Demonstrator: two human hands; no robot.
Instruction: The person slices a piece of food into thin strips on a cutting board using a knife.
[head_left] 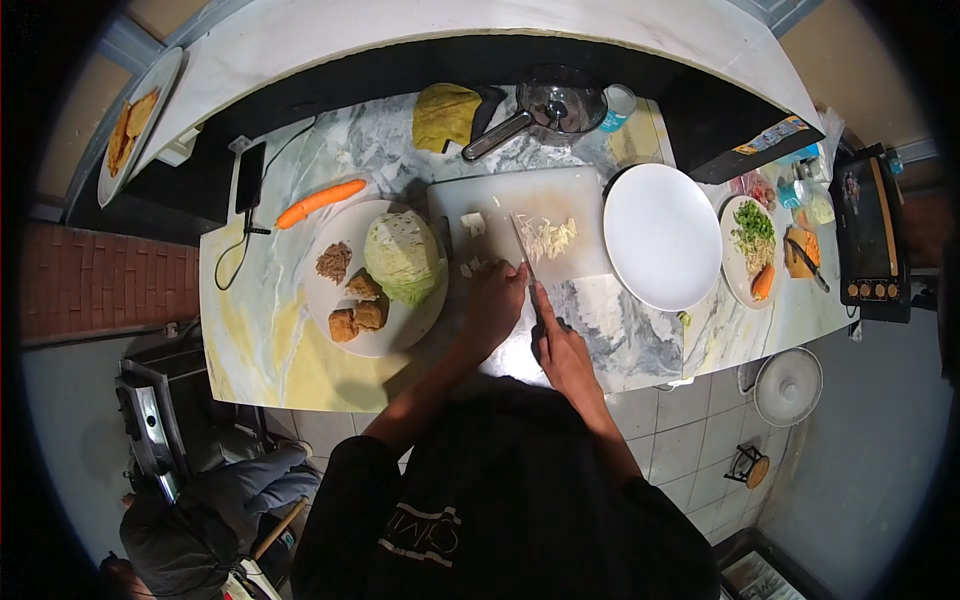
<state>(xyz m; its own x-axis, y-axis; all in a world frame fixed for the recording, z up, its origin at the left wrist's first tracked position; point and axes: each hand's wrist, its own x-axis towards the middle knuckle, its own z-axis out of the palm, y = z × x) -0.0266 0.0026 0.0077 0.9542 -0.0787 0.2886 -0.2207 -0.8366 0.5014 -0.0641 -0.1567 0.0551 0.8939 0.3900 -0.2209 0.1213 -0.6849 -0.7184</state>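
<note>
My right hand [564, 352] is wrapped round the handle of a kitchen knife [523, 240], whose blade points away from me over the white cutting board [580, 190]. Close against the blade's left side, at the board's near edge, my left hand [495, 308] has its fingers curled down; whatever they pinch is hidden. Pale thin shreds [552, 238] lie in a loose heap right of the blade. Left of it sits a small white block [473, 224], with more white bits near my left fingertips.
Left of the board, a plate [330, 225] bears half a cabbage [402, 255], brown fried cubes [358, 317] and brown mince [334, 262]. A carrot [320, 203] lies behind it. Right stands a white plate [662, 240]; a pan [560, 105] is at the back. Someone sits lower left [200, 520].
</note>
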